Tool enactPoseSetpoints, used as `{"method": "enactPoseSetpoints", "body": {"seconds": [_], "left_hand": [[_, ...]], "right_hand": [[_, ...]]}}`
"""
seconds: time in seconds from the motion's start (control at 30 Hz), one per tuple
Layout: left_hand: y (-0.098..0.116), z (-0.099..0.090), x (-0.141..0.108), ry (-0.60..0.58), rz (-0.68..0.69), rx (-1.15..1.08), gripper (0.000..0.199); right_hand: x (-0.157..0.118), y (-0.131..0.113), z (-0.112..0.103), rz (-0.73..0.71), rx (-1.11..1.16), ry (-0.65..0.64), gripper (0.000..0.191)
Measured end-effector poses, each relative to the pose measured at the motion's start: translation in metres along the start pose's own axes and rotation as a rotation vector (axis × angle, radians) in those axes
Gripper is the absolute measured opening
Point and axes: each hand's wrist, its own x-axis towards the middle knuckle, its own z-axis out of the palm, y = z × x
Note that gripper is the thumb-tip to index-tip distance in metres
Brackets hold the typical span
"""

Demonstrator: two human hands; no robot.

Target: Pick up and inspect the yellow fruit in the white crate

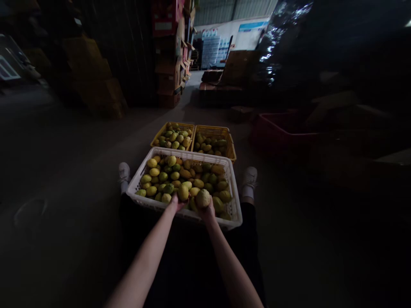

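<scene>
A white plastic crate [236,201] sits between my outstretched legs, filled with yellow and green oval fruits [185,173]. Near its front wall, my left hand [177,203] holds a smooth yellow-green fruit [183,192], fingers wrapped round its underside. Just to the right, my right hand [208,211] grips a paler, bumpy fruit [203,198] from below. The two held fruits are close together above the other fruits. My fingertips are mostly hidden behind the fruits.
Two yellow crates [194,137] with similar fruits stand directly behind the white one. A dark red crate [272,124] is on the floor at the right. Cardboard boxes [168,77] are stacked at the back. My shoes [250,176] flank the white crate.
</scene>
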Motion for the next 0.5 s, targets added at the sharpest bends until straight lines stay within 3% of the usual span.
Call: {"method": "enactPoseSetpoints", "body": {"seconds": [0.13, 0.3, 0.5], "left_hand": [[-0.0017, 0.0017, -0.0058, -0.02, -0.039, 0.017, 0.037], [0.0022, 0.0008, -0.0088, 0.006, -0.002, 0.014, 0.042], [0.0017, 0.0015, -0.0099, 0.022, -0.006, 0.005, 0.027]], "right_hand": [[0.0044, 0.0011, -0.0045, 0.006, -0.021, -0.029, 0.029], [0.0041, -0.0026, -0.0087, 0.008, -0.017, -0.103, 0.017], [0.0028, -0.005, -0.0076, 0.017, 0.008, -0.105, 0.012]]}}
